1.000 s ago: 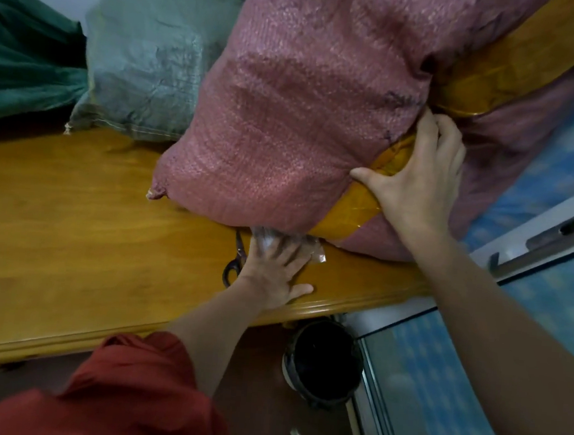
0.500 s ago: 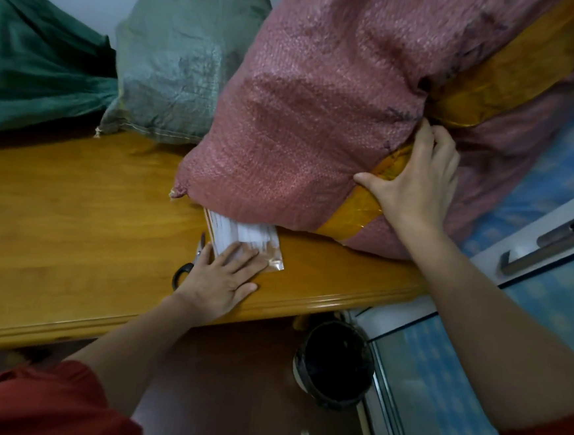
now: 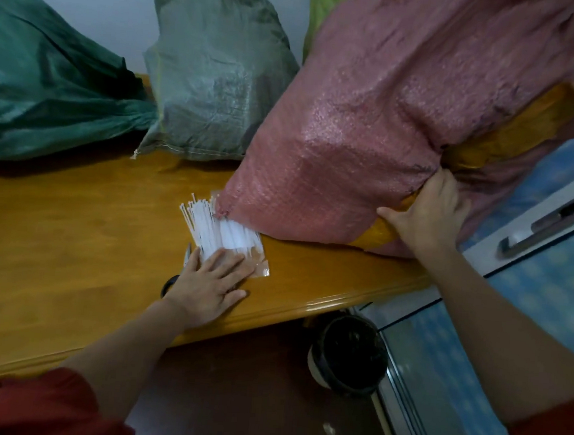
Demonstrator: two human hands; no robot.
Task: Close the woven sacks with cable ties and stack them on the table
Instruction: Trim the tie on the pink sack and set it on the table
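A big pink woven sack with a yellow tape band leans on the right end of the wooden table. My right hand presses flat against its lower side by the tape. My left hand lies with straight fingers on a clear packet of white cable ties, which sticks out from under the sack's corner. Scissors lie mostly hidden under that hand. A grey-green sack and a dark green sack sit at the back.
A yellow-green sack shows behind the pink one. Below the table edge a black bin stands on the dark floor. A glass door with a metal handle is at the right.
My left hand has dragged the cable-tie packet leftwards out from under the pink sack, so much more of it shows. My right hand has stayed on the sack's side.
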